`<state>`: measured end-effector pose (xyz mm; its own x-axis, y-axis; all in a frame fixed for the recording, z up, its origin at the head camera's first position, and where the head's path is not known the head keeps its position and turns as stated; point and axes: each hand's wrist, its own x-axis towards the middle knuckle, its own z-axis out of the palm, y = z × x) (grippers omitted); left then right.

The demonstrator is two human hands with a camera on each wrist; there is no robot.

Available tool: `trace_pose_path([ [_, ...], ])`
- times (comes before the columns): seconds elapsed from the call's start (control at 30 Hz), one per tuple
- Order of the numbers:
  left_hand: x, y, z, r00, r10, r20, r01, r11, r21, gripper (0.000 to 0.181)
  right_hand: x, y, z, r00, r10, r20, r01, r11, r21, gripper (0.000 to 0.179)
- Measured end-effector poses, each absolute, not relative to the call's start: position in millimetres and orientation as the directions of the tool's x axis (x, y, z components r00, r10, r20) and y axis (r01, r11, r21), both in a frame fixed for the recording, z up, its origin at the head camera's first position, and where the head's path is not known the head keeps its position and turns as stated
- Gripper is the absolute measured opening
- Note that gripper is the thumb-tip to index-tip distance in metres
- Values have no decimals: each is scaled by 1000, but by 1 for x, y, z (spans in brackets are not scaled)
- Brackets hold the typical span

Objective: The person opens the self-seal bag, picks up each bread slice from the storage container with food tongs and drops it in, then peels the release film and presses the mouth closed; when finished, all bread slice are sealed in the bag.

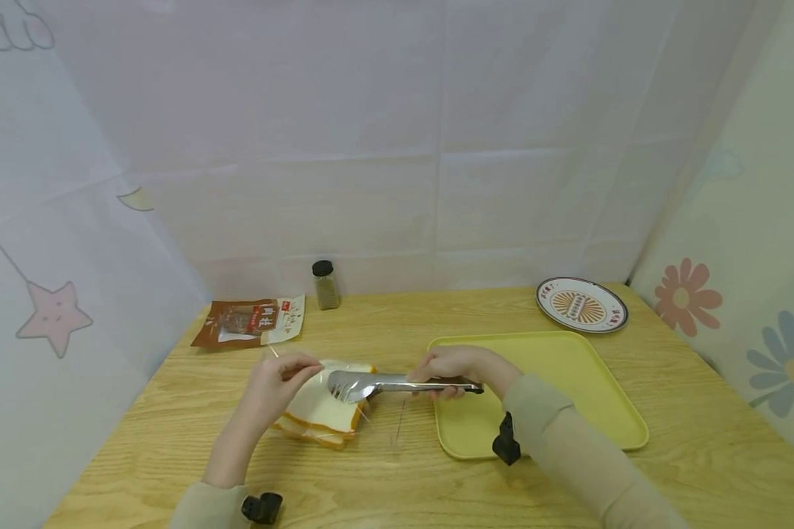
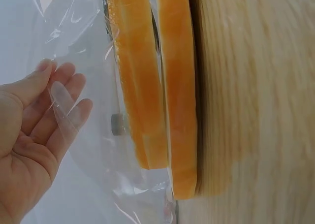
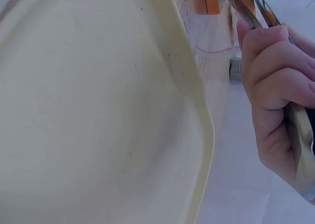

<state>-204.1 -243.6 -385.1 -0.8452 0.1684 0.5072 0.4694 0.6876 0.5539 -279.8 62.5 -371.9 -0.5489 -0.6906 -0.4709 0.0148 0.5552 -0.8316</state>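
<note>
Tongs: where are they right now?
Head view: the tongs are gripped by the right hand just left of the yellow tray, tips over the bagged bread slices beside the left hand.

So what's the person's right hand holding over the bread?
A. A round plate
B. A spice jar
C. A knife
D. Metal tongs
D: the right hand grips the handle of the metal tongs, whose tips reach over the bread slices in their clear bag, while the spice jar and round plate stand untouched at the back of the table.
</note>
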Motion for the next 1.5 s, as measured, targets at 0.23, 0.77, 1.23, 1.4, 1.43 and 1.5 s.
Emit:
trace_pose_path([
  [0.23, -205, -244, -385, -837, 157, 524, 463, 714, 525, 7, -283, 74, -367, -504, -706, -497, 28, 562, -827, 42],
  [0.77, -203, -243, -385, -864, 125, 488, 411, 734, 541, 6, -274, 102, -371, -551, -675, -491, 42, 566, -823, 42],
  [1.23, -204, -243, -385, -863, 111, 493, 398, 750, 528, 6, -256, 151, -366, -620, -640, -454, 37, 555, -831, 43],
  [1.4, -205, -242, -384, -857, 113, 503, 406, 749, 523, 5, -246, 172, -362, -615, -667, -420, 35, 509, -860, 46],
  [1.43, -205, -242, -384, -855, 114, 507, 409, 750, 520, 5, -244, 176, -362, -614, -673, -412, 36, 498, -867, 47],
  [1.5, -205, -241, -383, -850, 119, 513, 416, 748, 517, 5, -240, 185, -362, -613, -686, -393, 32, 475, -879, 47],
])
